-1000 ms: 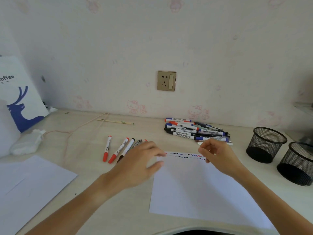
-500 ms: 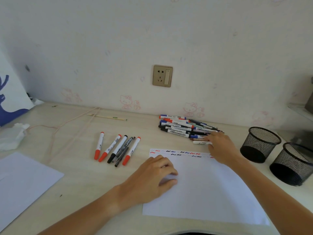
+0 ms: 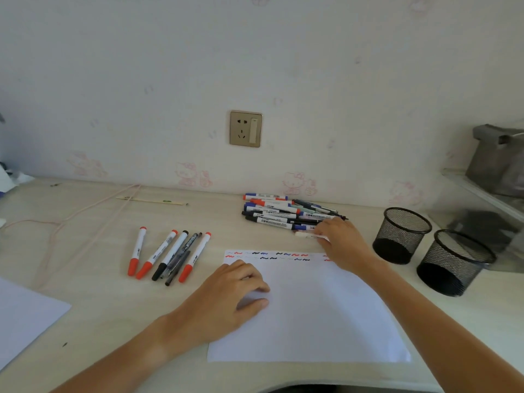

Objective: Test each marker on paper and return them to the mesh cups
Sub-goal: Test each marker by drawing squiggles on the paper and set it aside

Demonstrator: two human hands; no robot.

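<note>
White paper (image 3: 326,313) sits mid-frame, pinned by the left hand (image 3: 226,296), fingers loosely curled. Right hand (image 3: 338,241) pinches a pen (image 3: 307,235) at the pile (image 3: 280,212); next: uncap, scribble. Mesh cups (image 3: 402,234) wait right.

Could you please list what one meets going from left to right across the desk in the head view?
Blank sheet → fanned markers → left hand → test paper → right hand at the marker pile → two mesh cups.
</note>
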